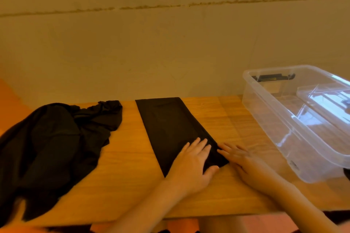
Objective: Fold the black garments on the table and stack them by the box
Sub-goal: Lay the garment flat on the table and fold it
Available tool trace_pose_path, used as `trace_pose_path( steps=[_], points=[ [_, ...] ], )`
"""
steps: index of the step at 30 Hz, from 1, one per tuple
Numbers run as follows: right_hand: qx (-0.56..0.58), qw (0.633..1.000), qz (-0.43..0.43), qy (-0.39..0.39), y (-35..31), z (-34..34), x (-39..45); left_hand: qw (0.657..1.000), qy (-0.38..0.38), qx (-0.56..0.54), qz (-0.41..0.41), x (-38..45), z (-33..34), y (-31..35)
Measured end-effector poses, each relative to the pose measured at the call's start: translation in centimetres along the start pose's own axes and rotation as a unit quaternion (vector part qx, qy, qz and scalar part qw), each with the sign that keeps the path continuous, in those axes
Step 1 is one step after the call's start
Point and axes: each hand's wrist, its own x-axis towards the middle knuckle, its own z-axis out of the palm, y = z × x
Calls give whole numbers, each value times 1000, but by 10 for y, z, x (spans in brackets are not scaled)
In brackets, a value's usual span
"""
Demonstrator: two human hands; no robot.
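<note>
Two black garments lie on the table (128,191). One is already a long strip (170,128), running from the near edge toward the wall, between the heap (51,147) on the left and the clear box (295,119) on the right. The heap sprawls unfolded, part of it hanging off the front edge.

The left hand (191,164) lies flat on the strip's near end, fingers straight and together, thumb spread onto the cloth; it grips nothing and seems to pin the layers so they do not slip. The right hand (244,162) rests open on the table, fingertips touching the strip's right edge, probably squaring that edge or readying to get under it.

The strip seems partly folded, likely needing another fold lengthwise-over before it goes beside the box. The box itself holds only a clear lid or tray.
</note>
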Motion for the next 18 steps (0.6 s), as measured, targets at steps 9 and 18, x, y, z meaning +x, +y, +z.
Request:
trace_pose_path(
  steps=[9, 18],
  points=[
    [-69, 997, -5, -30, -3, -1, -24, 998, 8, 29, -56, 9, 32, 24],
    [-65, 997, -17, -47, -5, -4, -26, 960, 124, -197, -155, 18, 21, 44]
  ],
)
